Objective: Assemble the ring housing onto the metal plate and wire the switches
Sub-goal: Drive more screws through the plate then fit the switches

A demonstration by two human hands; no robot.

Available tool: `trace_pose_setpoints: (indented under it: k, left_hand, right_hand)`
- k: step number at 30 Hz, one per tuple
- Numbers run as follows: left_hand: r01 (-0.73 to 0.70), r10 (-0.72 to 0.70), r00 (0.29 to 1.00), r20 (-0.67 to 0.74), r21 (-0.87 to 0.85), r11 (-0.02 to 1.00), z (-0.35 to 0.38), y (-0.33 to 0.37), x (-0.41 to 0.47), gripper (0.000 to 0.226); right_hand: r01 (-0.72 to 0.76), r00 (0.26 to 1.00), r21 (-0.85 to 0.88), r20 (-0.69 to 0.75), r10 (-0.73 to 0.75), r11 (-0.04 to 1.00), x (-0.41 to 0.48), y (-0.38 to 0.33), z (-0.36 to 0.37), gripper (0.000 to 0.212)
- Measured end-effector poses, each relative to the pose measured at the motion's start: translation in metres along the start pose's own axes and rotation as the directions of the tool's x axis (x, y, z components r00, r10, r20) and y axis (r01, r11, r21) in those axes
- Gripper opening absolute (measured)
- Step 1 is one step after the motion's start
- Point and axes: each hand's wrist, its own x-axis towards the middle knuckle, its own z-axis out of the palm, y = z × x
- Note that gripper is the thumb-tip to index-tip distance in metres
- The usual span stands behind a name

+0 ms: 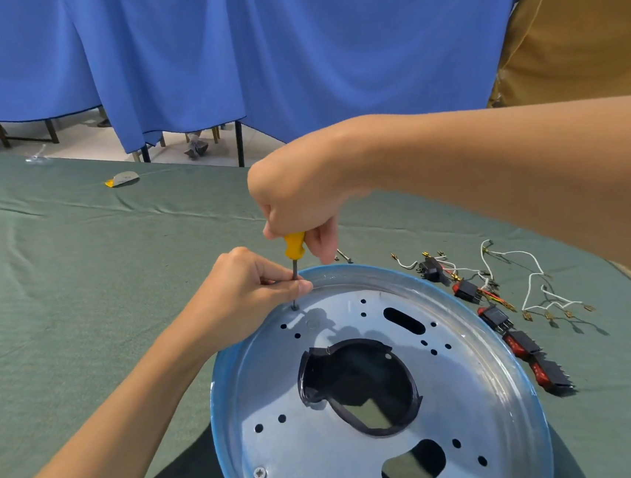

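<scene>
1. Driving the screw (294, 307) well calls, I judge, for holding the screwdriver (294, 245) upright over its hole and pressing down through each turn, so the tip does not slip out.
2. The right grip (294, 198) is wrapped round the yellow handle from above. The left grip (250, 295) pinches the shaft just above the screw, with its fingertips against the plate's rim.
3. The metal plate (475, 396) lies on the bench (81, 300) below both grips, and the hole being worked is right under the left grip's fingertips.
4. The ring housing (305, 378) shows black through the plate's central opening, nearer the person than either grip.
5. A second screw (260, 474) sits seated well below the left grip.
6. The switches (524, 346) and wires (530, 287) lie unconnected to the right of the right grip, beside the plate's rim.
</scene>
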Motion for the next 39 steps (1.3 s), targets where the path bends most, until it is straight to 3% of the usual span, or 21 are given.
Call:
trace_pose_setpoints:
  k: [6, 10, 14, 18, 22, 24, 27, 30, 33, 37, 39]
  left_hand:
    - [-0.001, 0.0, 1.0, 0.02, 0.035, 0.999, -0.001, -0.002, 0.0, 0.029]
    - [0.0, 0.0, 0.999, 0.035, 0.021, 1.0, 0.001, -0.004, 0.001, 0.024]
    - [0.025, -0.026, 0.999, -0.019, -0.064, 0.998, 0.001, -0.001, 0.0, 0.014]
    - [0.011, -0.011, 1.0, -0.017, -0.006, 1.0, 0.002, 0.0, 0.0, 0.016]
    - [0.0, -0.001, 1.0, 0.026, 0.056, 0.998, 0.0, -0.002, 0.001, 0.026]
    - [-0.014, 0.011, 0.999, 0.038, 0.074, 0.997, 0.0, -0.002, 0.001, 0.027]
    - [-0.045, 0.043, 0.999, 0.019, 0.116, 0.992, 0.002, -0.002, -0.001, 0.03]
    - [-0.024, 0.035, 0.995, -0.092, 0.115, 0.993, 0.003, 0.0, -0.001, 0.027]
    - [-0.01, 0.021, 0.995, -0.094, 0.116, 0.993, 0.002, 0.001, -0.001, 0.025]
    - [-0.001, 0.006, 1.0, -0.031, 0.144, 0.99, -0.002, 0.001, -0.001, 0.037]
    - [0.007, -0.007, 1.0, -0.006, 0.157, 0.988, -0.002, 0.001, 0.0, 0.039]
  right_hand:
    - [0.14, 0.99, -0.118, 0.006, -0.141, 0.983, -0.006, 0.001, -0.011, 0.007]
    - [0.108, 0.994, -0.191, 0.025, -0.105, 0.976, 0.0, 0.002, -0.004, 0.027]
    - [-0.042, 0.999, 0.038, 0.031, 0.041, 0.998, 0.003, 0.006, -0.004, 0.034]
    - [-0.062, 0.994, 0.116, 0.099, 0.05, 0.991, -0.003, 0.008, -0.005, 0.03]
    - [0.07, 0.997, -0.065, 0.023, -0.069, 0.995, -0.007, 0.012, -0.011, 0.012]
    - [0.109, 0.994, -0.145, 0.003, -0.109, 0.983, -0.006, 0.011, -0.01, 0.018]
    - [0.072, 0.997, -0.139, 0.003, -0.072, 0.988, -0.004, 0.01, -0.006, 0.036]
    - [0.052, 0.999, -0.084, 0.003, -0.052, 0.995, -0.001, 0.007, -0.003, 0.042]
    - [0.043, 0.999, -0.052, 0.025, -0.042, 0.998, 0.001, 0.003, -0.005, 0.04]
    - [0.129, 0.991, -0.138, -0.002, -0.13, 0.982, 0.0, 0.0, -0.011, 0.019]
    - [0.137, 0.99, -0.199, -0.015, -0.142, 0.97, 0.001, 0.001, -0.009, 0.023]
